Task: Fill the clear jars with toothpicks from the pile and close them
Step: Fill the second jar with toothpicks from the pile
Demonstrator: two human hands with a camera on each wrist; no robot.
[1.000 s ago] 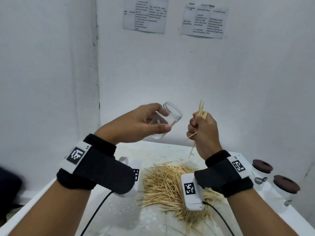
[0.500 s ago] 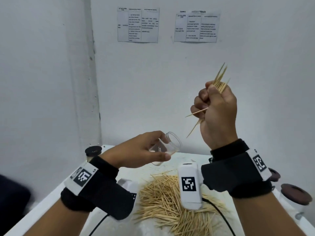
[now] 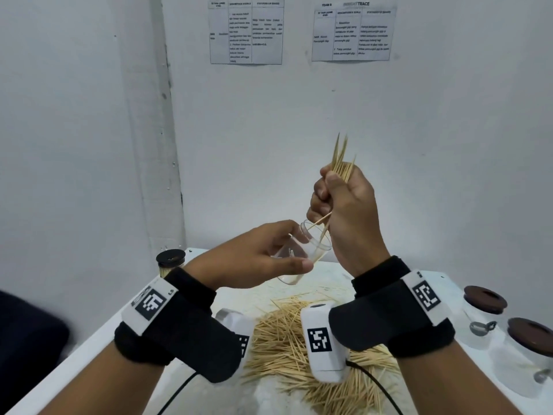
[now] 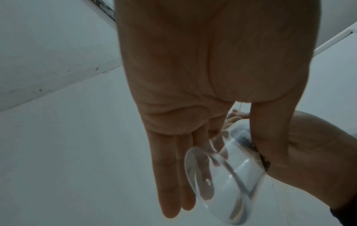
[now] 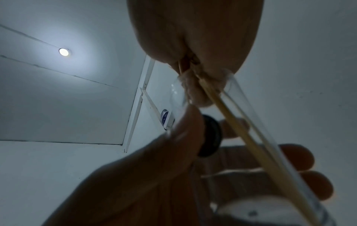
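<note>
My left hand (image 3: 257,259) grips a clear open jar (image 3: 308,253), tilted with its mouth up and to the right, above the table. My right hand (image 3: 347,205) is a fist round a bundle of toothpicks (image 3: 341,163), directly over the jar's mouth. The bundle's lower ends reach into the jar. In the right wrist view the toothpicks (image 5: 241,137) run down along the jar's glass wall (image 5: 270,146). From the left wrist, the jar (image 4: 228,175) lies between thumb and fingers. The toothpick pile (image 3: 287,339) lies on the table below both wrists.
Two jars with brown lids (image 3: 484,301) (image 3: 532,333) stand at the table's right edge. A toothpick-filled jar with a dark lid (image 3: 170,260) stands at the back left corner. The white table (image 3: 209,393) meets white walls at the back and left.
My right hand, raised high with the bundle half a second ago, has come down to the jar, and the toothpick ends now sit in its mouth. The left hand kept the jar.
</note>
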